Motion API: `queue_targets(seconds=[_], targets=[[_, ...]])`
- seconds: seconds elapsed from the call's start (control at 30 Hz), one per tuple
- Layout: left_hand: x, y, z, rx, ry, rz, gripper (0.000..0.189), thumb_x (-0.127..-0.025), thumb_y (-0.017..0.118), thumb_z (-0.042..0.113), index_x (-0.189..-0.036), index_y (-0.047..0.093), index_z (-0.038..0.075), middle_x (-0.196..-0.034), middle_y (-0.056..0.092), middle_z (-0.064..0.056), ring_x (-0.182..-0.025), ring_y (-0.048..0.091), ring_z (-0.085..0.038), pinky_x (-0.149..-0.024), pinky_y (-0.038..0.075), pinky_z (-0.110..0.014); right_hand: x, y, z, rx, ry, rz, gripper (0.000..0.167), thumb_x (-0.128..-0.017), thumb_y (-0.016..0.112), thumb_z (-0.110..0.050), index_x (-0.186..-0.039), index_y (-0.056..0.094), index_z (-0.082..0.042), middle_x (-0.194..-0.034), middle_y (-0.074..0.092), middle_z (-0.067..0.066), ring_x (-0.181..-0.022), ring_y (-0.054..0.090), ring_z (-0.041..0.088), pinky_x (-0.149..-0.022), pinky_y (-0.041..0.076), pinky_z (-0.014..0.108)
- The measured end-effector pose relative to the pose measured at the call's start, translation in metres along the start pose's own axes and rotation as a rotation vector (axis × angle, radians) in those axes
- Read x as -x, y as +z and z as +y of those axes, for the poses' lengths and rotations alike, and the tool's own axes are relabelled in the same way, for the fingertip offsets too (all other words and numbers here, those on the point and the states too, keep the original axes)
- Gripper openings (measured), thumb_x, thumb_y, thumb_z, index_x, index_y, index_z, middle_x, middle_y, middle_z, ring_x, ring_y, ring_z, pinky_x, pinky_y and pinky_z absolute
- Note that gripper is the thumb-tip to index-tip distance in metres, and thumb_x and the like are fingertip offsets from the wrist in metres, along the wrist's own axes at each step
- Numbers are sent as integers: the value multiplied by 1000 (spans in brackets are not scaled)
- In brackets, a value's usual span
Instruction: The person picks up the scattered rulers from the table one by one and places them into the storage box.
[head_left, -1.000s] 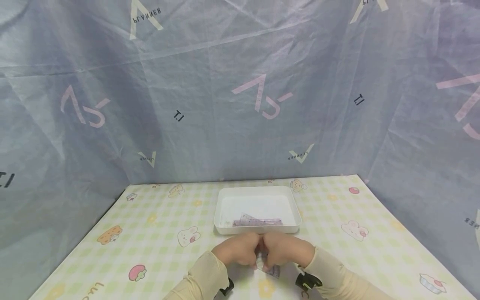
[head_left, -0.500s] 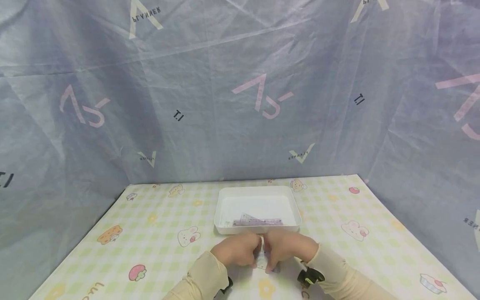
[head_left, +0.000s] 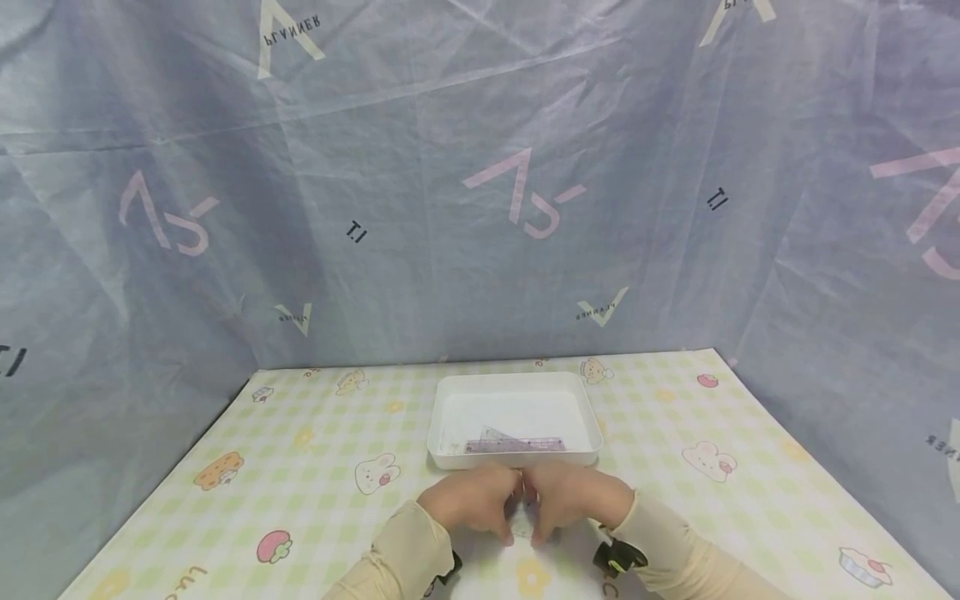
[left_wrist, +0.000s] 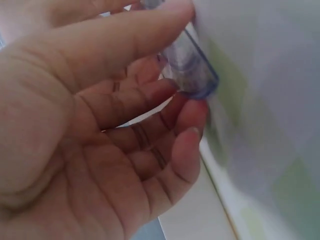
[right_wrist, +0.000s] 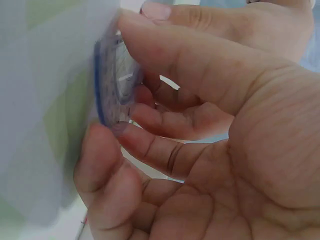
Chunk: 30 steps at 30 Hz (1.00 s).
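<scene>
Close in front of the tray, my left hand and right hand face each other, knuckles almost meeting. Between them they pinch a clear, blue-edged plastic measuring piece with printed marks and a cut-out. In the left wrist view, thumb and fingertips hold its rounded end. The right thumb and fingers grip it in the right wrist view, where it stands on edge close to the tablecloth. From the head only a sliver shows between the hands. Its exact kind I cannot tell.
A white tray lies just beyond the hands. Inside, along its near wall, are a clear purple-marked ruler and a clear pointed piece partly behind it. A checked tablecloth covers the table; a grey-blue curtain hangs behind.
The plastic piece's marked corner, seen a second ago below the right hand, has gone from view. My right fingers have shifted slightly on it; the tray and its contents have not moved.
</scene>
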<state>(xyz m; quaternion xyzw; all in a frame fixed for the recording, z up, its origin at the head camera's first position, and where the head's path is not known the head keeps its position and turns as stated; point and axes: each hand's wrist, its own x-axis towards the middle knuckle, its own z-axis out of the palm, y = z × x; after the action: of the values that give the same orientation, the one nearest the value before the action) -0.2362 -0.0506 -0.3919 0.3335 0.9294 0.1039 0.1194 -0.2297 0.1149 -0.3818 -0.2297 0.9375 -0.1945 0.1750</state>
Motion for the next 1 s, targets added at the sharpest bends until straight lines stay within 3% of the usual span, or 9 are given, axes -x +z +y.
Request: queue_targets(seconds=[0.2,0.37,0.57,0.73,0.83,0.93,1.0], targets=[[-1,-1,-1,-10,6,5,33,-69,90,18,-94,70,14,-78,59,12,-68,52,-3,-68,48,-18,2,-1,2,24,-21,35,43,-57,89,-10,-90,62,-11,-73,56,-4,-62,52,12,-55,46,26],[1,-4,-2,23,13,16,30,-70,88,14,-94,70,11,-71,55,11,-62,49,-5,-62,46,-19,2,-3,3,26,-30,50,40,-60,88,-9,-93,64,-8,-75,58,-6,-64,51,12,-56,46,26],[4,-9,-6,92,29,52,38,-70,83,7,-106,71,5,-76,59,9,-61,48,-5,-61,46,-19,4,-10,3,124,-128,107,35,-61,85,-11,-91,67,-7,-70,56,-9,-61,48,9,-56,45,25],[4,-18,-12,101,54,107,24,-71,76,5,-94,70,5,-64,43,8,-56,37,-6,-51,35,-21,5,-21,4,182,-246,177,21,-63,78,-7,-81,68,-9,-65,53,-11,-58,44,7,-56,43,24],[4,-25,-17,85,60,165,28,-71,76,8,-98,71,4,-74,49,9,-66,43,-6,-59,41,-21,4,-26,7,212,-322,244,17,-66,76,-9,-81,68,-10,-66,53,-10,-61,43,7,-58,43,25],[6,-30,-21,67,56,216,39,-73,77,11,-111,71,5,-88,56,8,-76,49,-7,-68,46,-21,4,-29,9,227,-366,315,25,-70,78,-13,-92,70,-7,-75,57,-8,-67,46,6,-63,45,25],[7,-33,-22,60,60,239,39,-75,77,12,-113,71,6,-90,55,6,-76,49,-8,-67,47,-22,4,-30,10,216,-368,341,32,-71,79,-14,-101,71,-5,-83,59,-6,-72,48,6,-66,47,25]])
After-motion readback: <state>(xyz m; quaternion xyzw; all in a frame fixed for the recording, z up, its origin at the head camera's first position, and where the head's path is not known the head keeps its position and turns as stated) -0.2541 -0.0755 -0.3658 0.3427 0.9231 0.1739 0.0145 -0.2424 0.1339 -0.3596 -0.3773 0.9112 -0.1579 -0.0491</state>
